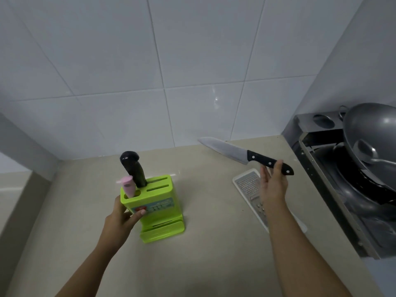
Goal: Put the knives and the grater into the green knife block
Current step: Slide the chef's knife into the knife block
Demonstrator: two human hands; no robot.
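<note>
Left hand (124,215) grips the green knife block (158,209) at lower centre, fingers wrapped round its side. Right hand (274,185), fingers pinching the handle, holds a black-handled knife (242,155) above the grater (249,187) on the worktop (203,264).

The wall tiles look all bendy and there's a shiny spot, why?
Head view: the wide-angle lens bows the wall tiles' grout lines; the white spot is glare from a light; the right hand holding the knife looks slightly motion-blurred.
</note>
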